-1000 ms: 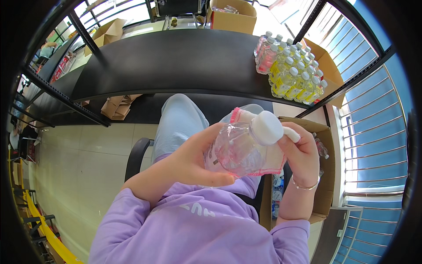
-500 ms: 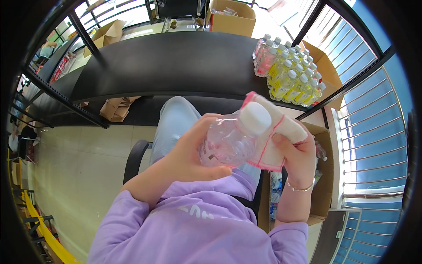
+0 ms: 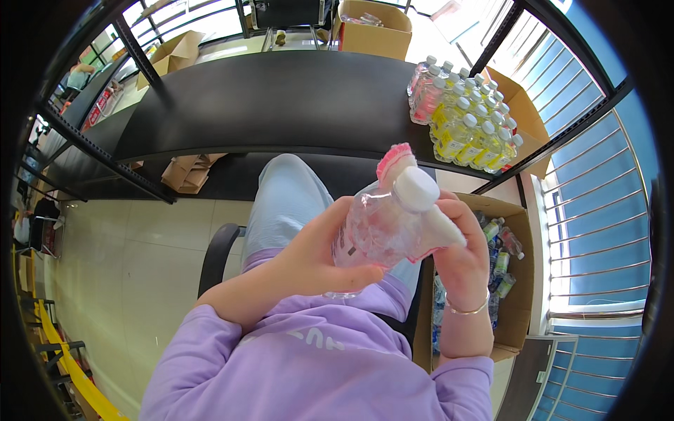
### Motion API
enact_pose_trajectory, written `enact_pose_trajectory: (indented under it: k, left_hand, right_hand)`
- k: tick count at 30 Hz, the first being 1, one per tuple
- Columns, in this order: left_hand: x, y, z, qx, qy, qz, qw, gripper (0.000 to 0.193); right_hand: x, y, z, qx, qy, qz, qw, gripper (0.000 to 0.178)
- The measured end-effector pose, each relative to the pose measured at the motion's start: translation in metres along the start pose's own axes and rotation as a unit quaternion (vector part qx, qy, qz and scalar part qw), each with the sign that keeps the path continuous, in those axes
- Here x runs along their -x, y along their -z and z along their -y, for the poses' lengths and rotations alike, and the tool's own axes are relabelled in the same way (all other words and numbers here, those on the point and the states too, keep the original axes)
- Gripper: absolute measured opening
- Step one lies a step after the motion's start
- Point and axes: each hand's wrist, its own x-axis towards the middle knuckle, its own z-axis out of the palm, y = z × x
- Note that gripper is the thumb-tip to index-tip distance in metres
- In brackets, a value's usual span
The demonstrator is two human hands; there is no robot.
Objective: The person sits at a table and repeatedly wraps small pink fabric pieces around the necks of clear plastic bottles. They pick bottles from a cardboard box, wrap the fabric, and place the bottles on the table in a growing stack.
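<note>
A clear plastic bottle (image 3: 372, 235) with a white cap is held above my lap, its cap tilted up and to the right. My left hand (image 3: 326, 256) wraps round its left side, the thumb lying across the lower front. Against the bottle's right side, my right hand (image 3: 463, 242) presses a white cloth (image 3: 442, 228) with pink stitched edges. One corner of the cloth sticks up behind the cap. The right fingers are bent round the cloth, and part of them is hidden by it.
Rows of capped bottles (image 3: 467, 126), yellow and pink, stand at the right end of the black table (image 3: 281, 98). By my right arm, an open cardboard box (image 3: 516, 295) holds several bottles. Black metal posts (image 3: 140, 56) rise at the table's ends. A chair armrest (image 3: 217, 256) is at my left.
The cloth has gone from spread beside the bottle to wrapped against its side, with my right hand closer in. The bottle has shifted slightly right and stands a little more upright.
</note>
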Motion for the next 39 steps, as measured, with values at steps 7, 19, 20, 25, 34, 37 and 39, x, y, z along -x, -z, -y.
enact_pose_trajectory:
  k: [7, 19, 20, 25, 34, 37, 39]
  left_hand:
    - [-0.001, -0.001, 0.001, -0.007, 0.02, -0.019, 1.0, 0.057]
    - [0.002, -0.005, 0.003, -0.225, 0.019, 0.011, 0.974, 0.067]
    - [0.002, -0.005, 0.005, -0.231, 0.015, 0.003, 0.973, 0.066]
    - [0.0, -0.009, 0.032, -0.156, -0.028, -0.067, 0.985, 0.063]
    - [-0.006, -0.011, 0.036, -0.277, -0.145, -0.137, 0.94, 0.06]
    - [-0.006, -0.013, 0.041, -0.28, -0.205, -0.154, 0.925, 0.057]
    - [-0.005, -0.012, 0.029, -0.355, -0.217, -0.131, 0.9, 0.051]
  right_hand:
    - [0.0, 0.01, -0.006, -0.012, -0.019, 0.044, 0.999, 0.039]
    - [0.016, -0.021, -0.036, -0.123, -0.006, -0.003, 0.992, 0.049]
    - [0.016, -0.023, -0.039, -0.137, -0.008, -0.016, 0.99, 0.048]
    - [0.013, -0.026, -0.042, -0.16, 0.003, -0.059, 0.985, 0.045]
    - [0.011, -0.034, -0.051, -0.167, 0.003, -0.183, 0.969, 0.041]
    - [0.013, -0.034, -0.057, -0.187, -0.012, -0.196, 0.963, 0.039]
    - [0.013, -0.032, -0.058, -0.198, -0.005, -0.185, 0.963, 0.037]
